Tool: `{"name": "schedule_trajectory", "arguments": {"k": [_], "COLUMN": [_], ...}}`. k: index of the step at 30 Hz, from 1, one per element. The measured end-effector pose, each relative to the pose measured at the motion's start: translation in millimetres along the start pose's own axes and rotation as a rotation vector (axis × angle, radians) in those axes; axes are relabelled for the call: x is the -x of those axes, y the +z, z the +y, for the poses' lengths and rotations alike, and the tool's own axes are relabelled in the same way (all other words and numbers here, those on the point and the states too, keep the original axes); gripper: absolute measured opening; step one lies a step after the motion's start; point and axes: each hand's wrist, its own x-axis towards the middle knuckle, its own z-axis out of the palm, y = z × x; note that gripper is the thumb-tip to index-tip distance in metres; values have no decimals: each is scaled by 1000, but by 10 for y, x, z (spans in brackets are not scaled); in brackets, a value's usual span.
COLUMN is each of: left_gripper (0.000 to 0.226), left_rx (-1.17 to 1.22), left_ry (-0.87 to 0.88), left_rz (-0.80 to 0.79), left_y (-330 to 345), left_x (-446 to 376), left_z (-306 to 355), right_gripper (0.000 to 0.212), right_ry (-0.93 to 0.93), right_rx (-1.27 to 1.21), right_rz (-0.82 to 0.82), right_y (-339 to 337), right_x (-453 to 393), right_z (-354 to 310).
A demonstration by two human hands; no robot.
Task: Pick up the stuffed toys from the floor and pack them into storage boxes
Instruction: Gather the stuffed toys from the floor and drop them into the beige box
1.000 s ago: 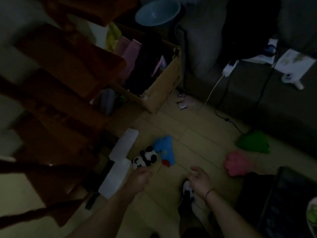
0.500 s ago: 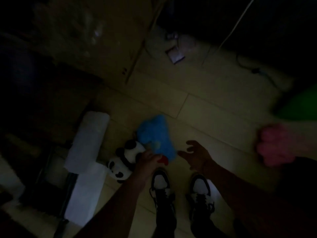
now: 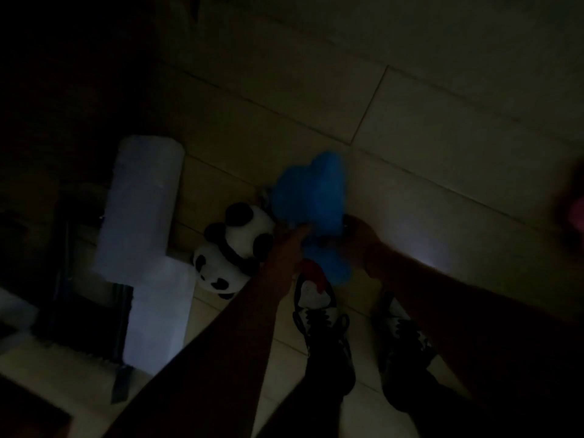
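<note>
A pale tiled floor (image 3: pixel 442 128) fills the dim view, its seams running diagonally. Two white rectangular blocks (image 3: pixel 142 210) lie end to end on it at the left. A dark frame (image 3: pixel 88 327) sits just left of the blocks. Two black-and-white sneakers (image 3: pixel 316 305) stand on the floor right of the blocks.
</note>
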Motion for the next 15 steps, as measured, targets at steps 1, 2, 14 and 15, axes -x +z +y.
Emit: {"name": "schedule_trajectory", "arguments": {"k": [1,2,14,15], "left_gripper": [53,61,109,104], "left_rx": [49,43,-534,-654], "left_ry": [2,-18,250,258], "left_rz": [-50,-71,-391,-492], "left_y": [5,21,528,571], "left_x": [163,386,3913,4210], "left_z": [16,58,1328,1461], "right_gripper": [62,62,64,81], "right_ry": [-4,-28,-437,-467], "right_rx": [10,35,-3,49], "right_rz": [17,69,724,756], "right_y": [-78,-133,-1510,-1680], "right_x": [261,558,4567,4827], "right_z": [-40,-75,-829,-909]}}
